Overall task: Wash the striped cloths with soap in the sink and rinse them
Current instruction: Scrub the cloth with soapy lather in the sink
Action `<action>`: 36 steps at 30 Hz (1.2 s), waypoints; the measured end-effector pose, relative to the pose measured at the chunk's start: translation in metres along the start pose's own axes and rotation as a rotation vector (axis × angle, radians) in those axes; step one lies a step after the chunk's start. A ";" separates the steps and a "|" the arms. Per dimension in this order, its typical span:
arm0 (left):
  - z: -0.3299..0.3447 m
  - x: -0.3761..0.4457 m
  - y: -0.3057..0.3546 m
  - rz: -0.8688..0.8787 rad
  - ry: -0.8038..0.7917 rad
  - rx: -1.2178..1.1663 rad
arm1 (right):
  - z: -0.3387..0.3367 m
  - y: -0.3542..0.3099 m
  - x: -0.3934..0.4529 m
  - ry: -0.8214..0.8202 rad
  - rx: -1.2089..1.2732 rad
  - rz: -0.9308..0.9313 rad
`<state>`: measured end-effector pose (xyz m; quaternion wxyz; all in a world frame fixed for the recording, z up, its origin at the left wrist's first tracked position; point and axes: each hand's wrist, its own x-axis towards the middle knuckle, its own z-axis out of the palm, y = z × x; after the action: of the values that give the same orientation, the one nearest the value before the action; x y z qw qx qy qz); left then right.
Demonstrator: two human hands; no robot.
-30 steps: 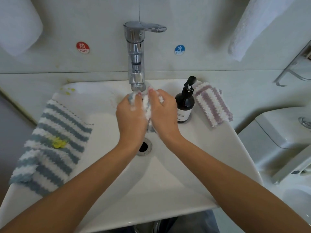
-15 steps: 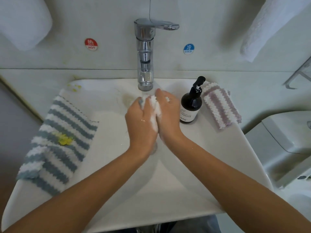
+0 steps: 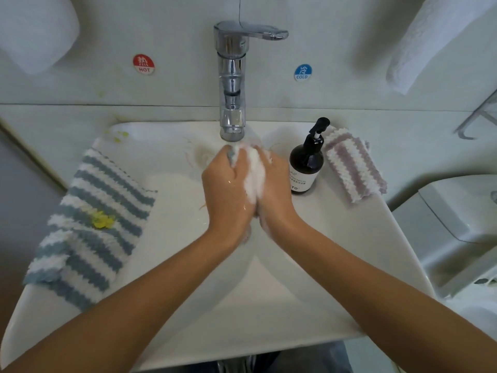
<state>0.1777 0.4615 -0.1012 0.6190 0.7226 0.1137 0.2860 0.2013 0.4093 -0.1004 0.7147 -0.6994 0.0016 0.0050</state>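
Note:
My left hand (image 3: 227, 184) and my right hand (image 3: 275, 184) grip a bunched, soapy striped cloth (image 3: 252, 173) between them, just under the spout of the chrome tap (image 3: 232, 76) and over the white sink (image 3: 174, 319). Most of that cloth is hidden by my fingers. A blue-and-white striped cloth (image 3: 94, 219) with a yellow stain lies over the sink's left rim. A purple-and-white striped cloth (image 3: 352, 165) lies on the right rim behind a dark soap pump bottle (image 3: 306, 162).
Hot (image 3: 144, 64) and cold (image 3: 303, 72) stickers mark the wall beside the tap. White towels hang at the upper left (image 3: 37, 30) and upper right (image 3: 430, 41). A toilet (image 3: 457, 224) stands to the right of the sink.
My hands have drawn closer together and lower under the spout, pressing the cloth between them. The drain that showed a second ago is now hidden by my wrists.

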 end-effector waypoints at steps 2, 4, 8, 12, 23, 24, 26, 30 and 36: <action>-0.005 0.018 -0.007 -0.020 0.008 0.042 | 0.001 -0.001 -0.016 -0.042 0.032 -0.050; -0.009 0.015 -0.013 0.001 0.022 0.057 | 0.003 -0.004 -0.021 -0.056 0.022 -0.079; -0.004 -0.023 -0.009 0.086 -0.039 0.077 | 0.001 -0.006 0.000 0.034 0.098 -0.012; -0.001 0.001 -0.005 0.046 0.018 0.046 | -0.001 -0.002 -0.019 0.024 0.090 -0.008; 0.006 0.005 -0.002 -0.046 -0.005 0.064 | 0.002 -0.007 -0.013 0.029 0.197 0.217; 0.004 0.019 -0.004 -0.088 0.002 0.050 | 0.001 -0.006 -0.019 0.012 0.141 0.181; -0.005 0.040 -0.012 -0.170 0.003 0.001 | 0.004 -0.007 -0.028 -0.068 0.136 0.178; -0.016 0.045 -0.021 -0.149 -0.034 0.083 | 0.006 -0.012 -0.021 -0.160 0.091 0.184; -0.031 0.048 -0.016 0.135 -0.204 0.328 | -0.010 -0.017 -0.010 -0.140 0.107 0.153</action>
<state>0.2020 0.5155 -0.1008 0.4809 0.8448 0.0466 0.2300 0.1918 0.3985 -0.0838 0.7469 -0.6560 0.0053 0.1085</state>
